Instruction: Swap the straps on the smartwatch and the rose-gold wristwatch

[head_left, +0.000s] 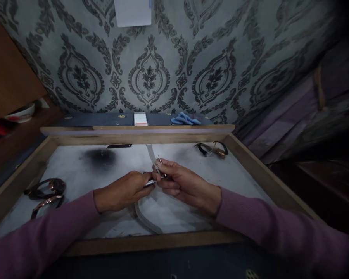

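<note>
My left hand (128, 190) is closed around a small silver-and-dark metal object (150, 181), mostly hidden by the fingers; its kind cannot be told. My right hand (180, 182) pinches a pale grey watch strap (151, 153), whose free end points up and away. A thin metal pin or rod (162, 166) sticks out between the right fingertips. The two hands meet over the middle of a shallow wooden tray (151, 247). Below the left hand curves another pale strap piece (147, 221); whether it joins the held object is hidden.
Watches (48, 190) with dark straps lie at the tray's left. Another dark-and-gold watch (213, 149) is at the back right. A black flat strip (119, 146) rests by the back wall. Behind the tray are a small white box (140, 119) and a blue cloth (185, 118).
</note>
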The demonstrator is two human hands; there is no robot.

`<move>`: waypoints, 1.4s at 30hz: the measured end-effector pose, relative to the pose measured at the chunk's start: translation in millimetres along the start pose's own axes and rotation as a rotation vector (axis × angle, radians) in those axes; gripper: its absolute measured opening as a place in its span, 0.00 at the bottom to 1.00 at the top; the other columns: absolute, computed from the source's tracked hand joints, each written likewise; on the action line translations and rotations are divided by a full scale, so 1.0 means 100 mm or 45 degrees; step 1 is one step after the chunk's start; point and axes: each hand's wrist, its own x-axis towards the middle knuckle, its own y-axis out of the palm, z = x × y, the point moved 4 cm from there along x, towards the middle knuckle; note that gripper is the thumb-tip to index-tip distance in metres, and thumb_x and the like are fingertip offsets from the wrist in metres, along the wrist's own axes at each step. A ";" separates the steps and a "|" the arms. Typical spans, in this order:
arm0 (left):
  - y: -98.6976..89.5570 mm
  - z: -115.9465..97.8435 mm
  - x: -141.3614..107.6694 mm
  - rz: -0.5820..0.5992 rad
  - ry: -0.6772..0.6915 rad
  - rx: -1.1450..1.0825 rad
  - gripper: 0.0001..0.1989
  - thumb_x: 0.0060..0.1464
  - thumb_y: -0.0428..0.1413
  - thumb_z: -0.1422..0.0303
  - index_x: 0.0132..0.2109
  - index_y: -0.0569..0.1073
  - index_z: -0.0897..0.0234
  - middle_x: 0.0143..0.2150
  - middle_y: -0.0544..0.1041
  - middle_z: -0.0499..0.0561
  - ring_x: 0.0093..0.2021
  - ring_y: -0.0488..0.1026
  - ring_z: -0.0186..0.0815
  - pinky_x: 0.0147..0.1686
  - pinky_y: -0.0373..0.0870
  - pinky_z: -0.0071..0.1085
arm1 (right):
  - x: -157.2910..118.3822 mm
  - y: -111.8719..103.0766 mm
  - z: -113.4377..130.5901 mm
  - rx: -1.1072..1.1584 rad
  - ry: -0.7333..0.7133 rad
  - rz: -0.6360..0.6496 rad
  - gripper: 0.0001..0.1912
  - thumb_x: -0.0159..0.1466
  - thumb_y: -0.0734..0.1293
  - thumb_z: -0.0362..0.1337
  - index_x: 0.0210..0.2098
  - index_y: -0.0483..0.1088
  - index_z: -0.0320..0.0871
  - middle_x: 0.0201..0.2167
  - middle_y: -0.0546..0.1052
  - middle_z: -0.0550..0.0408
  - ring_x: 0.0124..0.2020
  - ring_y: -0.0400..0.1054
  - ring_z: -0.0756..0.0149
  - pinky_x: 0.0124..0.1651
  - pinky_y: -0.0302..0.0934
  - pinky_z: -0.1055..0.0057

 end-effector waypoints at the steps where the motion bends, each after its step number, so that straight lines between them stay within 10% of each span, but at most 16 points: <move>1: -0.01 0.00 0.00 -0.039 -0.016 -0.005 0.09 0.64 0.46 0.69 0.33 0.64 0.62 0.27 0.69 0.45 0.26 0.67 0.32 0.27 0.61 0.28 | 0.01 0.00 0.01 0.040 -0.028 -0.005 0.13 0.62 0.71 0.35 0.28 0.62 0.40 0.23 0.72 0.63 0.13 0.45 0.85 0.15 0.36 0.84; 8: -0.09 -0.02 -0.02 -0.315 -0.177 0.328 0.05 0.64 0.46 0.72 0.37 0.60 0.61 0.29 0.72 0.46 0.28 0.72 0.34 0.27 0.63 0.28 | 0.04 0.08 0.05 0.322 -0.194 -0.016 0.09 0.62 0.70 0.32 0.30 0.64 0.40 0.24 0.71 0.62 0.19 0.56 0.81 0.21 0.51 0.84; 16: -0.09 -0.05 -0.06 -0.045 0.060 0.969 0.06 0.62 0.48 0.78 0.39 0.61 0.63 0.28 0.76 0.50 0.24 0.74 0.38 0.22 0.62 0.29 | 0.00 0.09 0.04 0.020 -0.080 -0.009 0.18 0.57 0.74 0.36 0.26 0.58 0.42 0.18 0.65 0.65 0.16 0.46 0.81 0.19 0.39 0.82; 42: -0.12 -0.07 -0.09 -0.240 0.113 0.831 0.07 0.60 0.48 0.77 0.38 0.57 0.60 0.25 0.70 0.47 0.22 0.71 0.38 0.22 0.56 0.29 | -0.09 0.19 0.09 0.132 -0.172 0.081 0.14 0.59 0.72 0.35 0.24 0.64 0.39 0.18 0.61 0.65 0.17 0.44 0.80 0.18 0.47 0.84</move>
